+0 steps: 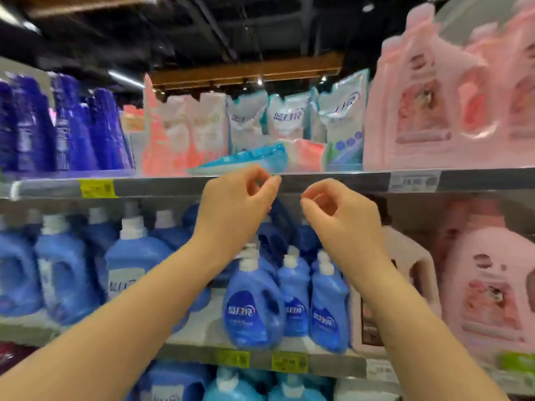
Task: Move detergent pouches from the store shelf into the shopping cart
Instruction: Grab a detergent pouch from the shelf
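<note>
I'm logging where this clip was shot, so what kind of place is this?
Most likely a supermarket's laundry aisle: tiered metal shelves with yellow price tags on their edges, rows of identical blue detergent bottles, and refill pouches standing on the upper shelf.
</note>
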{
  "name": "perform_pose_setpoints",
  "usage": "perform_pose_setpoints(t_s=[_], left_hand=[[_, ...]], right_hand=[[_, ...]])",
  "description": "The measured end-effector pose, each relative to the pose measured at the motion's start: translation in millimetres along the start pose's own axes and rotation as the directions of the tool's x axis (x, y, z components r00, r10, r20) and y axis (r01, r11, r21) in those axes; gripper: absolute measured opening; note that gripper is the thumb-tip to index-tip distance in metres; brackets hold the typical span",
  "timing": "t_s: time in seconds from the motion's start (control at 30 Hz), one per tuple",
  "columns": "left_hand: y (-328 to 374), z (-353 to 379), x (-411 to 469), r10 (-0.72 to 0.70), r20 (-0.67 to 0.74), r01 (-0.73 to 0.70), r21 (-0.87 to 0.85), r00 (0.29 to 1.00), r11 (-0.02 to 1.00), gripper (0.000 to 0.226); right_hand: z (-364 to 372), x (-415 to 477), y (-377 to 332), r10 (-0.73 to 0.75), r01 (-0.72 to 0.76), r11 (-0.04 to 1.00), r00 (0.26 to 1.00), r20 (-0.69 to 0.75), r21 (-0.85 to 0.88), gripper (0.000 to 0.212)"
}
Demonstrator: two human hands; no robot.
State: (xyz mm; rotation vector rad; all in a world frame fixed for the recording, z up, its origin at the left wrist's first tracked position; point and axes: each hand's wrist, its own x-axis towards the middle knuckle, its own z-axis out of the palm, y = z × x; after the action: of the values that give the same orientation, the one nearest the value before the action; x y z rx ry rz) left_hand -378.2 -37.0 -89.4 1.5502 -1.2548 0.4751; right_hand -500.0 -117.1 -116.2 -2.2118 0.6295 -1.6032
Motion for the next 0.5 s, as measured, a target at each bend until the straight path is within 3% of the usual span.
perform_pose_setpoints(t_s=[0.23,0.4,0.5], left_hand=[[-50,7,79,0.056,-0.023,-0.051,0.186,0.998,0.981,0.017],[-91,4,133,0.101,0.03,-0.105,0.311,0.994,0.945,0.013],[-111,-1,161,0.145,0.077,-0.163,0.392,0.986,0.905,0.02]], right_hand=[[28,106,20,-0.151,0.161,0.98,0.984,0.089,-0.118,0.007],[48,176,23,-0.146,0.235,0.923,0.946,0.289,-0.304,0.02],[68,210,20,-0.139,0.339,0.848,0.885,0.445,-0.408,0.029]])
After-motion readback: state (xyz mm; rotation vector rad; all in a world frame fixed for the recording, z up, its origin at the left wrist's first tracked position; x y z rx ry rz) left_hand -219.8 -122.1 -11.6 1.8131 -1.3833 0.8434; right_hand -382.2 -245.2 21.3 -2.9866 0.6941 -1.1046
